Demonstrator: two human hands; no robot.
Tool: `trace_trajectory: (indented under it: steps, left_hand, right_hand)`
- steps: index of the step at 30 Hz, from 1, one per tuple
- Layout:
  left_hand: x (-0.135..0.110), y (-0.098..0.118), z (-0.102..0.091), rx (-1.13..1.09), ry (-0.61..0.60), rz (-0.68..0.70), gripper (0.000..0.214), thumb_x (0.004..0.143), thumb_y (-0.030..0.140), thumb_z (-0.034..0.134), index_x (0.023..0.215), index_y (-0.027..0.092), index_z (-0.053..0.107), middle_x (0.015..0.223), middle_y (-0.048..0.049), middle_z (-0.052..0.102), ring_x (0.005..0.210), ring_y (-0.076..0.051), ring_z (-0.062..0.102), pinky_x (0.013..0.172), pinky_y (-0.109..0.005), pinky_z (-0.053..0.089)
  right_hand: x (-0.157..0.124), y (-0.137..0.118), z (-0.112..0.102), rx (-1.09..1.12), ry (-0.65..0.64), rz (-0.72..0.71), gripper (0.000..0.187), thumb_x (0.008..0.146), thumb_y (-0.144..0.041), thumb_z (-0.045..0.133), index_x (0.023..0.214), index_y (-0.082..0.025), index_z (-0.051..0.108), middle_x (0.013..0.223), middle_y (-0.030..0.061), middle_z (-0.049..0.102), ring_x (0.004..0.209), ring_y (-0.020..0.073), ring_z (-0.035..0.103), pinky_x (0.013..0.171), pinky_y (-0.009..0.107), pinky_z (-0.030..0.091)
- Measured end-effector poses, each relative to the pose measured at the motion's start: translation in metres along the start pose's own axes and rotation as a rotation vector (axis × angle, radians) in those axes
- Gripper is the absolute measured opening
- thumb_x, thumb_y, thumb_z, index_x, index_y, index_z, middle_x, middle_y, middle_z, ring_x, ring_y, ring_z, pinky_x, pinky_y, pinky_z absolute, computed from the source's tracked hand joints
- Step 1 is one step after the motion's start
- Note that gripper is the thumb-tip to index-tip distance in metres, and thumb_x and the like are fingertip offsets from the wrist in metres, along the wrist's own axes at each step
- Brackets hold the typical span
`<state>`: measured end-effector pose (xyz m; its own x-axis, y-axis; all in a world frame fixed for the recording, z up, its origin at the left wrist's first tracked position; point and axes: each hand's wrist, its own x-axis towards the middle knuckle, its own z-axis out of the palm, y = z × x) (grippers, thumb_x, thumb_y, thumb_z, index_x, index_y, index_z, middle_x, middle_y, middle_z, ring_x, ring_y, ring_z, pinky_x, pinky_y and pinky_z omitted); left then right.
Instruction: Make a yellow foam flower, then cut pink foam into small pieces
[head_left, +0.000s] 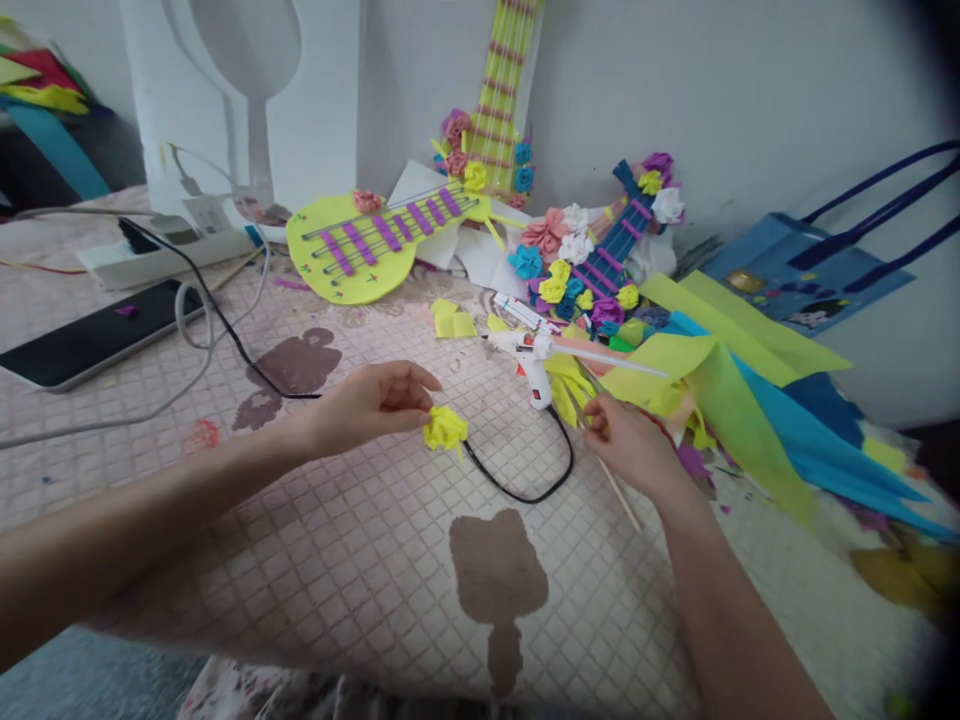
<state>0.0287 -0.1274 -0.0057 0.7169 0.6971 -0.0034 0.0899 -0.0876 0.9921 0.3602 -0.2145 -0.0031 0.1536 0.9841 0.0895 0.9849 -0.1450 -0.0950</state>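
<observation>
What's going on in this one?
A person's left hand pinches a crumpled yellow flower. The right hand is at a thin wooden stick; whether it grips it is unclear. A white glue gun lies just beyond, untouched, with a yellow guitar-shaped piece further back.

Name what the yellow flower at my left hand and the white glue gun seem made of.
Yellow flower: probably crepe paper, matte, as its crumpled, ruffled folds suggest.
Glue gun: apparently hard plastic, smooth, given its white moulded body and handle.
</observation>
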Motion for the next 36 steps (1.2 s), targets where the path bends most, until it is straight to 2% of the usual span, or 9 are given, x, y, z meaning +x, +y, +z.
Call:
trace_trajectory:
  steps: [3,5,10,13,16,19,24,28,36]
  left_hand:
    - [0.011,0.008,-0.001,0.021,0.009,0.004,0.032,0.076,0.025,0.067,0.104,0.015,0.055,0.084,-0.0028,0.065,0.075,-0.012,0.064,0.07,-0.027,0.052]
    - [0.016,0.013,-0.002,0.019,0.002,-0.009,0.033,0.076,0.024,0.067,0.105,0.014,0.056,0.083,-0.0028,0.065,0.074,-0.012,0.064,0.069,-0.027,0.052]
    - [0.018,0.017,-0.004,-0.048,-0.029,-0.085,0.035,0.074,0.024,0.068,0.106,0.015,0.056,0.085,-0.0029,0.066,0.072,-0.012,0.064,0.067,-0.025,0.051]
    - [0.016,0.017,-0.007,-0.079,-0.039,-0.151,0.036,0.074,0.024,0.069,0.107,0.015,0.057,0.087,-0.0043,0.068,0.071,-0.012,0.065,0.066,-0.025,0.052]
    - [0.015,0.016,-0.01,-0.116,-0.064,-0.199,0.034,0.075,0.023,0.069,0.106,0.016,0.057,0.087,-0.0044,0.068,0.07,-0.012,0.066,0.066,-0.025,0.052]
    - [0.015,0.016,-0.01,-0.157,-0.098,-0.234,0.034,0.074,0.022,0.069,0.105,0.017,0.058,0.086,-0.0035,0.069,0.068,-0.011,0.065,0.064,-0.024,0.052]
    - [0.013,0.015,-0.008,-0.182,-0.13,-0.291,0.033,0.073,0.022,0.07,0.104,0.017,0.058,0.085,-0.0031,0.069,0.065,-0.011,0.064,0.063,-0.023,0.051]
    - [0.012,0.014,-0.009,-0.186,-0.131,-0.321,0.033,0.073,0.022,0.07,0.104,0.016,0.059,0.085,-0.0041,0.07,0.063,-0.011,0.064,0.061,-0.023,0.05]
    - [0.01,0.009,-0.015,-0.187,-0.143,-0.324,0.034,0.074,0.024,0.069,0.105,0.016,0.058,0.086,-0.0043,0.07,0.067,-0.011,0.065,0.065,-0.023,0.05]
  right_hand:
    - [0.001,-0.003,0.008,-0.084,0.045,-0.014,0.028,0.069,-0.012,0.052,0.095,-0.02,0.055,0.071,0.0015,0.064,0.066,0.0197,0.062,0.054,0.027,0.036]
    - [0.0,-0.005,0.007,-0.11,0.023,-0.006,0.03,0.069,-0.012,0.051,0.098,-0.02,0.055,0.068,0.0014,0.063,0.065,0.0204,0.061,0.053,0.027,0.035]
    - [-0.007,0.007,-0.016,-0.106,-0.009,0.018,0.022,0.071,-0.014,0.05,0.091,-0.018,0.059,0.073,0.0042,0.065,0.065,0.0205,0.061,0.055,0.028,0.037]
    - [-0.013,0.012,-0.033,0.001,-0.036,-0.072,0.015,0.074,-0.019,0.05,0.086,-0.02,0.059,0.076,0.0036,0.064,0.064,0.019,0.06,0.054,0.028,0.039]
    - [-0.019,0.001,-0.041,0.193,-0.065,-0.283,0.013,0.08,-0.021,0.049,0.09,-0.022,0.057,0.081,0.0036,0.063,0.07,0.0188,0.06,0.06,0.03,0.045]
    - [-0.027,-0.026,-0.034,0.326,0.033,-0.458,0.013,0.085,-0.021,0.048,0.095,-0.023,0.056,0.088,0.0059,0.062,0.081,0.0209,0.06,0.069,0.033,0.048]
    - [-0.041,-0.073,-0.008,0.469,0.026,-0.658,0.048,0.088,-0.008,0.035,0.131,-0.028,0.041,0.102,0.0069,0.061,0.091,0.019,0.06,0.078,0.035,0.051]
    - [-0.047,-0.092,0.005,0.411,0.076,-0.665,0.042,0.091,-0.011,0.038,0.129,-0.026,0.046,0.105,0.0093,0.062,0.093,0.0212,0.061,0.078,0.036,0.052]
    - [-0.047,-0.102,0.013,0.425,0.216,-0.717,0.038,0.09,-0.009,0.042,0.122,-0.025,0.054,0.096,0.0083,0.061,0.09,0.0212,0.057,0.08,0.038,0.051]
